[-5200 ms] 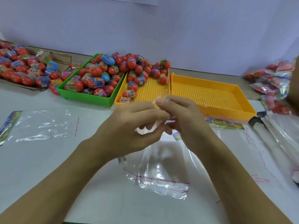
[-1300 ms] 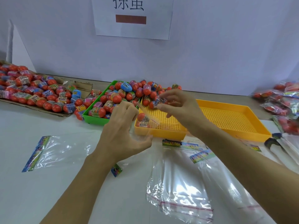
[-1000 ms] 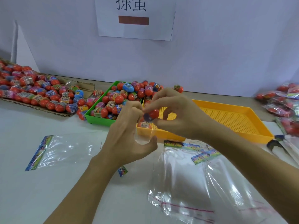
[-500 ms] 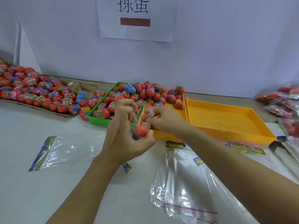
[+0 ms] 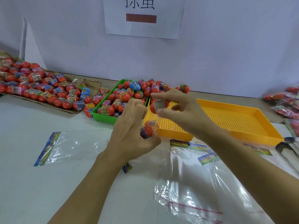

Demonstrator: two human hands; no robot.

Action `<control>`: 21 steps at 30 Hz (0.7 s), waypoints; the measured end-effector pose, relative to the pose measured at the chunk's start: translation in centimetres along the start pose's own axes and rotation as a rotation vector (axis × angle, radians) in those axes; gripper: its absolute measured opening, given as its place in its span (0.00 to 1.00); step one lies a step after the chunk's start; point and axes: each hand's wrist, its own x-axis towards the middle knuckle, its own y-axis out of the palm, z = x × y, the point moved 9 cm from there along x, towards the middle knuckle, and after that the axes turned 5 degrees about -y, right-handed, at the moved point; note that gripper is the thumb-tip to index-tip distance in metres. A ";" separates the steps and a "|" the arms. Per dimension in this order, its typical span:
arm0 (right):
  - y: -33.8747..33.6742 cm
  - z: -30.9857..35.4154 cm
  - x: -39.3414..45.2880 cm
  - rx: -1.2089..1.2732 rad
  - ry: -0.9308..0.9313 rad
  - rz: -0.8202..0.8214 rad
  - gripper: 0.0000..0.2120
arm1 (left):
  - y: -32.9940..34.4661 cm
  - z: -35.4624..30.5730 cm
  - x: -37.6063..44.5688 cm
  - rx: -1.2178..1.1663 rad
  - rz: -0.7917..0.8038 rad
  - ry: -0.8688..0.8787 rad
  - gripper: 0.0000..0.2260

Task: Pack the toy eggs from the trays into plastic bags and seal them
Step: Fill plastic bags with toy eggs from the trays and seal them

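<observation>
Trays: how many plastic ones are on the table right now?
3. The green tray, heaped with eggs, sits left; a yellow tray lies behind the hands; another yellow tray adjoins it on the right.

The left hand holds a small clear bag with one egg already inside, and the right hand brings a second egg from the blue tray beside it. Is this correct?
Not quite: there is no blue tray. In the head view the tray beside the hands is the yellow tray, with the green tray further left. The rest stands: the left hand holds the small clear bag with one egg inside, and the right hand pinches a second egg.
</observation>
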 end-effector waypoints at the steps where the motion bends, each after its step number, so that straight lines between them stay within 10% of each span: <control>1: 0.3 0.1 -0.1 -0.076 -0.018 0.013 0.18 | 0.0 -0.1 -0.1 -0.012 -0.005 0.007 0.22; 9: 2.4 -0.3 -0.1 -0.030 0.004 0.154 0.10 | -1.1 -0.6 0.0 -0.117 -0.121 0.055 0.22; 13: 0.7 -3.6 0.1 0.204 0.209 -0.129 0.11 | -4.0 -1.0 -0.2 -0.297 -0.376 0.106 0.19; 17: 3.0 -6.9 -0.7 -0.272 0.366 0.142 0.17 | -6.6 -1.7 -1.3 -0.333 -0.609 0.230 0.19; 21: 4.1 -6.3 -0.2 -0.197 0.388 0.243 0.14 | -5.2 -3.0 -1.2 -0.283 -0.483 0.312 0.20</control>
